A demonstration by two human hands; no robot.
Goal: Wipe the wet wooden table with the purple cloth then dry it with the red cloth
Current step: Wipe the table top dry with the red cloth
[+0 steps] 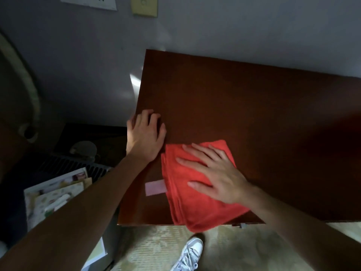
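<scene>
The red cloth [197, 184] lies folded on the near left part of the wooden table [254, 106]. Its near corner hangs a little over the near edge of the table. The folds show as a stack of layers along its left side.

The right hand [213, 173] lies flat on top of the red cloth. Its fingers are straight and spread wide, and they point to the left. The palm presses down on the cloth, and the hand does not curl around it.

The left hand [145, 132] rests on the table near the left edge, just beyond the cloth. Its fingers are bent a little, with the tips on the wood. It holds nothing.

A small pale pink label [155, 187] is on the table, touching the left side of the cloth. No words can be read on it.

The table is dark brown and stands against a grey wall [97, 55]. High on the wall are a white paper [88, 2] and a yellowish plate [144, 6]. The marks on the paper are too small to read.

On the floor to the left is a pile of papers and printed packets [56, 196]. Their print is too blurry to read. A white shoe [190, 255] stands on the pale carpet [156, 249] below the near edge of the table.
</scene>
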